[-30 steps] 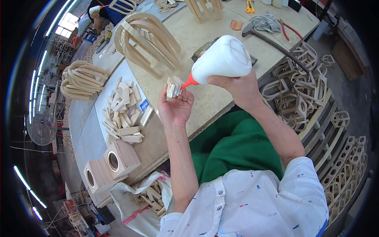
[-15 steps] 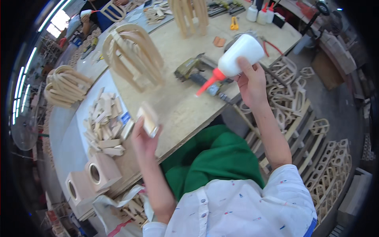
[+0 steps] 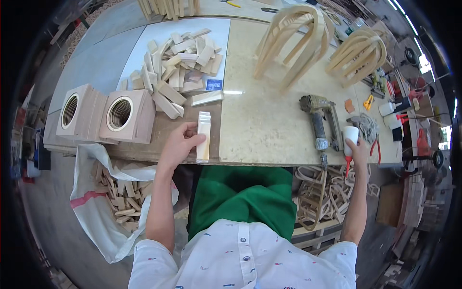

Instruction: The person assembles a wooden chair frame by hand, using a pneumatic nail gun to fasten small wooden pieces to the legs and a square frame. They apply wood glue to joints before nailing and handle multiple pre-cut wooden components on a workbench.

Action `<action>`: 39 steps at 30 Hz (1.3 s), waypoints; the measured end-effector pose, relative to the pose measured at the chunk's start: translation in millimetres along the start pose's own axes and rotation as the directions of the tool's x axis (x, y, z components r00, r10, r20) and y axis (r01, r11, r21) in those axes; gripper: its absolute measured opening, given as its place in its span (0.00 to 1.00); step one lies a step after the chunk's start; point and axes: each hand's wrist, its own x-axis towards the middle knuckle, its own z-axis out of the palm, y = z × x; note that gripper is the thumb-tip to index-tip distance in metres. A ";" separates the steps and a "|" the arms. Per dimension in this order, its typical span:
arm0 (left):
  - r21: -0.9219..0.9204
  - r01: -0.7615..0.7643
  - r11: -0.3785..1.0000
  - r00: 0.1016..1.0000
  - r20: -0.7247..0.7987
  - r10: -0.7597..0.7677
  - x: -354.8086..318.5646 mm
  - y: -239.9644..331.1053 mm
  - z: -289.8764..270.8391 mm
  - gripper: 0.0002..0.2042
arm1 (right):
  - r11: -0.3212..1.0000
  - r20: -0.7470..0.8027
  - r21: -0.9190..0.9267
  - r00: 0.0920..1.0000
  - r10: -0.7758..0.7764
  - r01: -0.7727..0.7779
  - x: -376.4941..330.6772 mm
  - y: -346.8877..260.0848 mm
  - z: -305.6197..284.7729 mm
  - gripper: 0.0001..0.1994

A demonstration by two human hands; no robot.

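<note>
My left hand (image 3: 182,143) is closed, thumb and fingers pinching a narrow block-like stack (image 3: 204,130), pale tan with shiny silvery faces, at the table's front edge. What the stack is made of I cannot tell. Above it lies a similar pale, shiny-sided piece (image 3: 207,98), beside a heap of small wood blocks (image 3: 180,58). At the right, my right hand (image 3: 357,148) grips a white squeeze bottle (image 3: 351,133) with its red nozzle pointing down over the table edge. Left of that bottle lies a pneumatic nail gun (image 3: 318,123) with a hose.
Two wooden boxes with round holes (image 3: 119,114) stand at the left. Bent-wood frames (image 3: 296,43) stand farther back. Right of the bottle are pliers (image 3: 376,149), a yellow cutter (image 3: 368,102) and more bottles (image 3: 386,109). A white sack of wood scraps (image 3: 91,192) sits below the table's left front.
My view has swung left. The bottle has gone from raised and tilted to low at the table's right edge, nozzle down. My left hand has brought the stack down to the table's front.
</note>
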 end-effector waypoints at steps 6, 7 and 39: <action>0.117 -0.043 0.992 0.999 -0.014 0.045 17.0 -9.9 -2.8 0.22 | 0.955 -0.054 -0.274 0.989 -0.134 0.114 7.5 -20.1 7.7 0.26; 0.239 -0.052 0.970 0.997 -0.047 0.065 18.0 -3.7 -0.4 0.22 | 0.932 -0.135 -0.304 0.959 -0.249 0.199 6.9 -11.8 8.3 0.25; 0.634 -0.726 0.267 0.562 0.323 0.762 181.6 263.4 121.1 0.17 | 0.752 -0.190 -0.532 0.810 -0.555 0.390 -60.5 -59.7 120.4 0.28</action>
